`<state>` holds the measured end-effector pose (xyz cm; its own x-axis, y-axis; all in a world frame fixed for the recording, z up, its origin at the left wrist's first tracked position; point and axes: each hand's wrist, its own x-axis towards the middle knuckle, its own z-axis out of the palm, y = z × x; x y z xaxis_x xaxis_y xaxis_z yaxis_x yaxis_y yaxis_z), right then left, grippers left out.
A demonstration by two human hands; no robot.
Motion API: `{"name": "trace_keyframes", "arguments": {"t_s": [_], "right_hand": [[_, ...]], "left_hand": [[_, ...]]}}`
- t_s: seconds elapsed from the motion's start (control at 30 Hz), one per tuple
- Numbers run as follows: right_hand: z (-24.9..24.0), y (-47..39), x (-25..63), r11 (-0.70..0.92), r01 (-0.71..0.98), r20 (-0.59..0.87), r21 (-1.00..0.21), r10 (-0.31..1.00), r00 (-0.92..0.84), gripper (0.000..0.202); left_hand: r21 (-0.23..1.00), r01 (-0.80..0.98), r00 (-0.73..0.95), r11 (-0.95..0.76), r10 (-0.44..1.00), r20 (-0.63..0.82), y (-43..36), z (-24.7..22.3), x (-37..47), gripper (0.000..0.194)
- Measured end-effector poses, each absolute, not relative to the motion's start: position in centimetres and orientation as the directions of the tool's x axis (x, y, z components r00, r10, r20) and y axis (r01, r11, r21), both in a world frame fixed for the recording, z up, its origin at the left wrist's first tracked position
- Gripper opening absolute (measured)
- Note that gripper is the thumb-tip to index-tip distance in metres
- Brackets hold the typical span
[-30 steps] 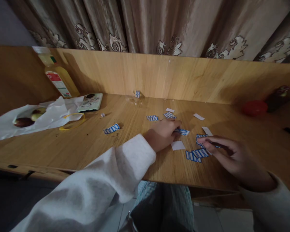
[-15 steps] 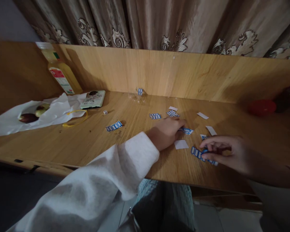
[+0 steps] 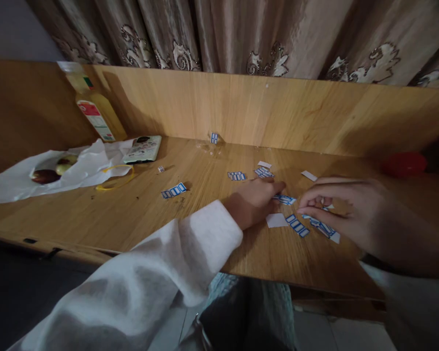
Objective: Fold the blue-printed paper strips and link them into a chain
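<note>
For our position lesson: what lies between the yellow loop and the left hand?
In the head view, a blue-white strip, with a small cube slightly farther back.

I am in what looks like a home: heavy grey-brown fabric curtains (image 3: 227,39) with pale scrolling embroidery hang behind my yellow-brown wooden desk (image 3: 131,219). A clear, white-capped bottle of yellow liquid (image 3: 100,114) and a crumpled white sheet (image 3: 10,187) look domestic, as does the pale tiled floor (image 3: 362,334).

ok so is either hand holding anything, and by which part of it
The left hand covers the left end of some blue-edged strips; grip or mere touch can't be told. Whether the right hand holds anything can't be told either.
</note>
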<state>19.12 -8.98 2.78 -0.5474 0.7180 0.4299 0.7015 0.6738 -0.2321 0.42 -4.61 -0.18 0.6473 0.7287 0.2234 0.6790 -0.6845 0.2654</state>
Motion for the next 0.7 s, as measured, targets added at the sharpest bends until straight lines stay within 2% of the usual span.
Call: {"name": "trace_keyframes", "arguments": {"t_s": [0.13,0.23,0.4,0.53,0.7], "right_hand": [[3.0,-8.1,16.6,0.673,0.739,0.314,0.039,0.693,-0.648,0.016],[2.3,-7.6,15.4,0.627,0.767,0.351,0.132,0.694,-0.628,0.018],[1.2,-7.0,15.7,0.629,0.773,0.418,0.081,0.683,-0.599,0.015],[0.8,-6.8,16.4,0.634,0.773,0.402,0.012,0.705,-0.584,0.009],[0.5,-6.9,17.1,0.635,0.772,0.383,0.007,0.712,-0.589,0.007]], "left_hand": [[0.287,0.661,0.655,-0.693,0.72,0.23,-4.4,-0.3,0.5,0.015],[0.306,0.614,0.664,-0.728,0.685,0.299,-4.0,-1.0,0.3,0.012],[0.347,0.545,0.663,-0.763,0.646,0.378,-3.7,-1.9,0.1,0.011],[0.365,0.568,0.664,-0.738,0.673,0.327,-4.0,-1.6,0.1,0.015],[0.318,0.566,0.703,-0.761,0.647,0.295,-4.1,-1.1,0.0,0.015]]}}
